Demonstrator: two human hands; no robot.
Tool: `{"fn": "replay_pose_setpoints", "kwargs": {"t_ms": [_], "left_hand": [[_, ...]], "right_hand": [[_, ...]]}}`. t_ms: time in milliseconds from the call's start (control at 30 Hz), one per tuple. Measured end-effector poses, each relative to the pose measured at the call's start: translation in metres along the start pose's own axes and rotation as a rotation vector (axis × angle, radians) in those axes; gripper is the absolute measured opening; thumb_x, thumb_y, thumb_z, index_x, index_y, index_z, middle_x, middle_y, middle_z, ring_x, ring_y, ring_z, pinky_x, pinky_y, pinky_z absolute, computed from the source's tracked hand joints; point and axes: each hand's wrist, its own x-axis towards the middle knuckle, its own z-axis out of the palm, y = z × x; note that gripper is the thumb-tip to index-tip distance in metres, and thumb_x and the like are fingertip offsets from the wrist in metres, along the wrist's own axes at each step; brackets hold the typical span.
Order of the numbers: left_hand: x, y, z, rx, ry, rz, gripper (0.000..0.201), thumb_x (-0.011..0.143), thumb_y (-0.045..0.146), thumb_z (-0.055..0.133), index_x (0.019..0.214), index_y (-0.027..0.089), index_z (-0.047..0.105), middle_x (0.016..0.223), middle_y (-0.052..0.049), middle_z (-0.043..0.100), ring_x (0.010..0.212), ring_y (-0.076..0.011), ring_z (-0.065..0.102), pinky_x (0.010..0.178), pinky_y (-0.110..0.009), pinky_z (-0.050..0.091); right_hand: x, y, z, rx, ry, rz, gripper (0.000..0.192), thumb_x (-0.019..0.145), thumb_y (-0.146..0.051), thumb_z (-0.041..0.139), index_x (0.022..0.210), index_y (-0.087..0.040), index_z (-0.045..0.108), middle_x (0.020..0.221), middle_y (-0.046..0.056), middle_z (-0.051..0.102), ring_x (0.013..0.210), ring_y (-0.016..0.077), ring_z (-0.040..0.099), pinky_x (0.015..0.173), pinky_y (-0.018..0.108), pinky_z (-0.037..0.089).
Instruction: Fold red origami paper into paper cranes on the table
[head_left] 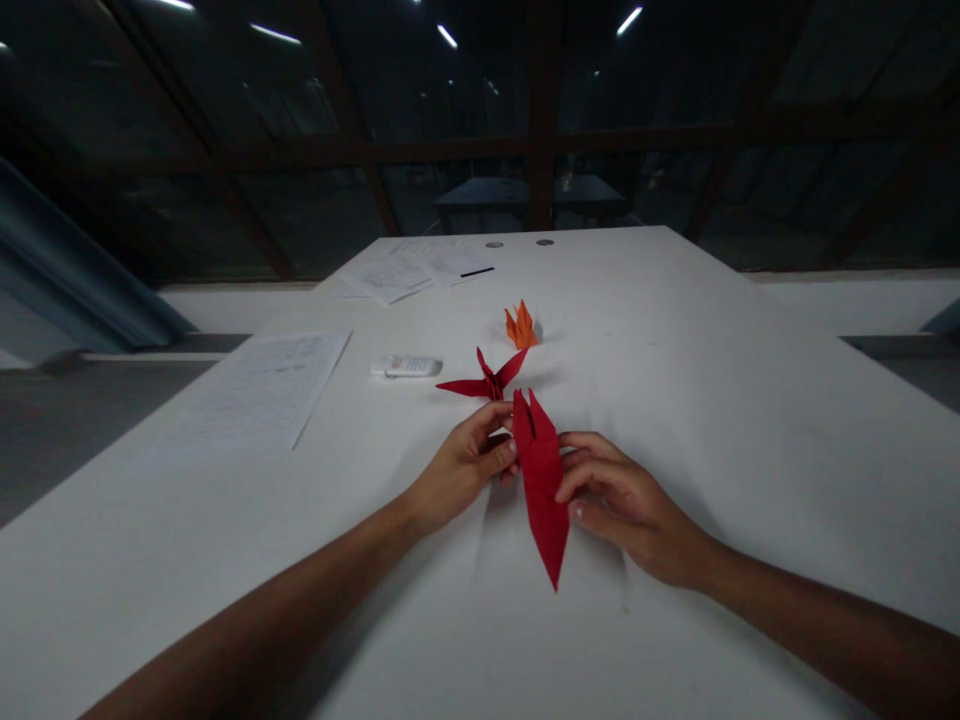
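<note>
Between my two hands is a long, pointed piece of folded red origami paper (pixel 546 490), raised a little over the table. It has a split tip at the far end and a single point towards me. My left hand (pixel 480 455) pinches its upper left edge between thumb and fingers. On the other side, my right hand (pixel 619 500) holds the right edge with bent fingers. Just beyond my left hand stands a red paper crane (pixel 491 382) with its wings spread, partly hidden at the bottom. Farther back is an orange paper crane (pixel 521 327).
A white table (pixel 712 420) bears everything. Left of the red crane lies a white tube-like object with print (pixel 406 367). Written sheets (pixel 255 390) lie at the left, and more papers (pixel 405 275) with a dark pen-like strip (pixel 477 272) are farther back. Dark windows stand behind.
</note>
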Motion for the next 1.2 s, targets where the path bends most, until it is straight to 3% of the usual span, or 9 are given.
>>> {"fn": "replay_pose_setpoints", "kwargs": {"t_ms": [100, 233, 433, 667, 800, 900, 967, 1067, 1200], "left_hand": [[0.000, -0.002, -0.001, -0.008, -0.011, 0.004, 0.033, 0.092, 0.029, 0.071, 0.122, 0.021, 0.057, 0.099, -0.002, 0.060, 0.070, -0.0091, 0.057, 0.060, -0.022, 0.048], [-0.002, 0.000, 0.000, 0.014, -0.020, -0.016, 0.040, 0.092, 0.028, 0.072, 0.128, 0.025, 0.055, 0.102, -0.003, 0.060, 0.072, -0.0096, 0.058, 0.062, -0.022, 0.048], [-0.006, 0.002, 0.003, -0.039, -0.098, -0.036, 0.070, 0.089, 0.019, 0.071, 0.150, 0.036, 0.041, 0.100, -0.002, 0.058, 0.074, -0.0111, 0.057, 0.064, -0.023, 0.050], [-0.007, 0.003, 0.005, 0.006, -0.114, -0.048, 0.062, 0.092, 0.028, 0.070, 0.149, 0.034, 0.045, 0.094, -0.001, 0.057, 0.070, -0.0109, 0.058, 0.061, -0.023, 0.052], [-0.005, 0.006, 0.006, 0.071, -0.068, -0.061, 0.055, 0.096, 0.035, 0.066, 0.146, 0.025, 0.046, 0.082, 0.001, 0.058, 0.063, -0.0101, 0.057, 0.059, -0.023, 0.049], [-0.002, 0.005, 0.007, 0.098, 0.054, -0.052, 0.059, 0.096, 0.034, 0.066, 0.149, 0.026, 0.041, 0.078, 0.003, 0.056, 0.061, -0.0095, 0.053, 0.058, -0.022, 0.045], [0.000, 0.003, 0.007, 0.147, 0.109, -0.044, 0.051, 0.097, 0.034, 0.064, 0.144, 0.026, 0.048, 0.078, 0.004, 0.055, 0.061, -0.0094, 0.051, 0.058, -0.023, 0.044], [-0.001, 0.001, 0.009, 0.354, 0.065, 0.005, 0.027, 0.100, 0.037, 0.057, 0.119, 0.021, 0.067, 0.086, -0.001, 0.058, 0.071, -0.0127, 0.055, 0.066, -0.027, 0.047], [-0.008, 0.005, 0.016, 0.721, -0.056, 0.177, 0.035, 0.103, 0.041, 0.048, 0.091, 0.018, 0.072, 0.103, -0.009, 0.060, 0.111, -0.0242, 0.054, 0.095, -0.037, 0.046]], "right_hand": [[0.000, 0.000, 0.001, -0.060, 0.016, 0.006, 0.021, 0.100, -0.037, 0.058, 0.099, -0.026, 0.075, 0.134, 0.010, 0.056, 0.133, 0.0266, 0.050, 0.108, 0.041, 0.045], [0.001, 0.005, 0.007, 0.022, 0.100, 0.104, 0.015, 0.096, -0.037, 0.065, 0.106, -0.026, 0.068, 0.116, 0.007, 0.063, 0.105, 0.0213, 0.063, 0.090, 0.036, 0.053], [0.001, 0.013, 0.011, 0.205, 0.170, 0.164, 0.046, 0.089, -0.032, 0.075, 0.128, -0.028, 0.052, 0.096, 0.001, 0.064, 0.089, 0.0175, 0.063, 0.082, 0.033, 0.052], [0.002, 0.008, 0.007, 0.127, 0.100, 0.143, 0.016, 0.094, -0.037, 0.069, 0.095, -0.022, 0.062, 0.092, 0.001, 0.063, 0.084, 0.0169, 0.059, 0.078, 0.031, 0.049], [0.001, 0.005, 0.006, 0.128, 0.089, 0.099, 0.011, 0.096, -0.033, 0.066, 0.097, -0.023, 0.063, 0.096, 0.003, 0.062, 0.085, 0.0174, 0.059, 0.074, 0.031, 0.049], [0.000, 0.002, 0.006, 0.155, 0.098, 0.054, 0.008, 0.096, -0.031, 0.065, 0.097, -0.023, 0.064, 0.109, 0.005, 0.062, 0.095, 0.0184, 0.061, 0.075, 0.030, 0.051], [-0.001, 0.001, 0.006, 0.159, 0.137, 0.031, 0.007, 0.096, -0.031, 0.066, 0.098, -0.024, 0.064, 0.116, 0.006, 0.063, 0.097, 0.0180, 0.062, 0.077, 0.030, 0.053], [-0.001, 0.002, 0.007, 0.162, 0.233, 0.001, 0.009, 0.096, -0.031, 0.066, 0.100, -0.025, 0.062, 0.103, 0.004, 0.068, 0.088, 0.0167, 0.065, 0.079, 0.032, 0.055], [0.002, 0.005, 0.007, 0.072, 0.437, -0.026, 0.009, 0.098, -0.032, 0.064, 0.098, -0.024, 0.059, 0.087, 0.000, 0.067, 0.077, 0.0144, 0.065, 0.072, 0.028, 0.056]]}}
